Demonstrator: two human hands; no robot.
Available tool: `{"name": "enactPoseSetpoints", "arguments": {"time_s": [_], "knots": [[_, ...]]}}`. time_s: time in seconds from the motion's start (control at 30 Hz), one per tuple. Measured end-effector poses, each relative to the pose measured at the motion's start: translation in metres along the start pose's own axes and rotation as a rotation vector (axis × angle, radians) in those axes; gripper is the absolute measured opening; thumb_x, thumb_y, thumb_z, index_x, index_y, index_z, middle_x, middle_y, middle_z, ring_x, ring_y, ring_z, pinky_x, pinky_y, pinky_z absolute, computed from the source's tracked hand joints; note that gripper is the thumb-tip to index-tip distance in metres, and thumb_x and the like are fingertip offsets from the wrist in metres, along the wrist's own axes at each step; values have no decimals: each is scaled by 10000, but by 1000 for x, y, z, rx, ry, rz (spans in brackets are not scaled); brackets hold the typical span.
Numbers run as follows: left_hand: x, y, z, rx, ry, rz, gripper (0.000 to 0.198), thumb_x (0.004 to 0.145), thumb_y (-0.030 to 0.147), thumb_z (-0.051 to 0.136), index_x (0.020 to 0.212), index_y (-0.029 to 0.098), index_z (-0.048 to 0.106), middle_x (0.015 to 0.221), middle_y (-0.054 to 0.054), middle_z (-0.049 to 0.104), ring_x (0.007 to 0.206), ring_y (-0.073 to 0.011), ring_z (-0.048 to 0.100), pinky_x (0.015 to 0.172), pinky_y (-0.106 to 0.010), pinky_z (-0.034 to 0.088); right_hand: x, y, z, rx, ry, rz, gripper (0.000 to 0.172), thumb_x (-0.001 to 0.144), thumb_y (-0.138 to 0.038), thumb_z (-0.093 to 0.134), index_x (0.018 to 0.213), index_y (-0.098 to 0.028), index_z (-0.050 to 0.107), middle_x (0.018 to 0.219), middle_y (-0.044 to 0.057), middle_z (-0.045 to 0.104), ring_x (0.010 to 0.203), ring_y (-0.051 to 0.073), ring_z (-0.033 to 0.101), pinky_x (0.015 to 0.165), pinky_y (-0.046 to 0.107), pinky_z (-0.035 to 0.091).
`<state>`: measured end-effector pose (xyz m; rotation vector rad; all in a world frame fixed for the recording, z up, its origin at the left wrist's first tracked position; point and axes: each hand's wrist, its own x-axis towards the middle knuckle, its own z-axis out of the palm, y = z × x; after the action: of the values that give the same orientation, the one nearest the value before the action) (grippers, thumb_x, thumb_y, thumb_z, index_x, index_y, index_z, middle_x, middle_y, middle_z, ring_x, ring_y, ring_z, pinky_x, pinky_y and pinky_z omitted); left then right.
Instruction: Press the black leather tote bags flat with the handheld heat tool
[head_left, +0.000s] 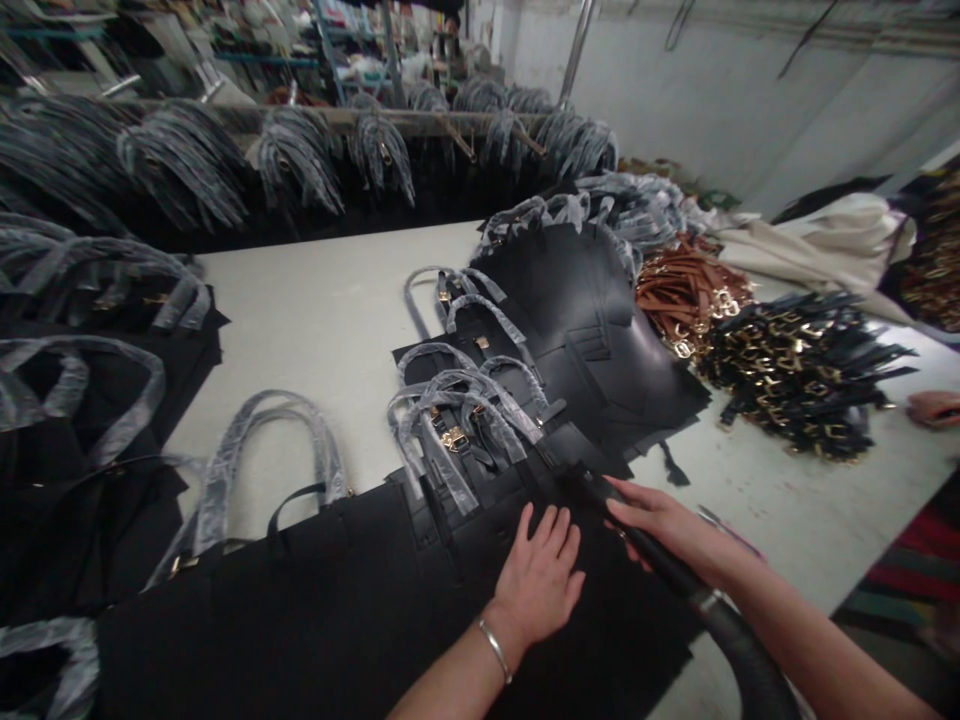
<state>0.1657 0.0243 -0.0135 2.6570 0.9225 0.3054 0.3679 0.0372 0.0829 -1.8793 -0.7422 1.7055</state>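
My left hand (536,582), fingers spread and a thin metal bangle at the wrist, lies flat on a black leather bag panel (360,590). My right hand (656,525) grips a black flexible hose (720,625) with a silver collar, its tip resting on the leather just ahead of my fingers. Several bag handles wrapped in clear plastic film (457,430), with gold buckles (454,438), lie beside my hands on the stacked black panels. The end of the hose is partly hidden by the leather straps.
Brown leather straps with gold buckles (690,300) and black straps with gold hardware (795,375) lie in heaps on the white table (330,340). White cloth (817,250) is behind them. A rack of wrapped handles (300,150) runs along the back. A co-worker's hand (934,408) is at the right edge.
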Motion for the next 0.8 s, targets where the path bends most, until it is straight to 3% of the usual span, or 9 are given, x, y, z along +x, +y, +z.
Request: {"name": "enactPoseSetpoints", "arguments": {"time_s": [0.23,0.47,0.6,0.8], "knots": [[0,0,2,26,9,4,534,961,471,313,1402,186,411,1497,-85,365,1400,-255,260,1166,-504,118,16,-13,-1,53,138,-179,592,849,-324,625,1390,-188,428,814,14,651,479,100,583,386,199,485],[-1,-2,10,13,22,-14,527,950,462,356,1413,214,401,1511,-58,344,1409,-251,244,1169,-507,131,3,-3,-22,108,249,-130,582,856,-302,618,1388,-171,423,833,36,647,479,110,591,384,212,489],[-2,-3,14,7,39,-7,525,947,451,370,1412,209,403,1507,-62,351,1410,-244,241,1171,-501,134,18,-3,-27,95,303,-89,559,875,-291,596,1392,-170,419,768,13,620,440,102,573,356,203,462],[-1,-3,13,-16,30,-11,521,952,453,360,1407,205,410,1500,-70,363,1411,-252,236,1171,-508,124,32,-5,-33,55,285,-92,547,888,-307,583,1400,-214,417,756,-1,624,439,106,580,355,203,461]]}}
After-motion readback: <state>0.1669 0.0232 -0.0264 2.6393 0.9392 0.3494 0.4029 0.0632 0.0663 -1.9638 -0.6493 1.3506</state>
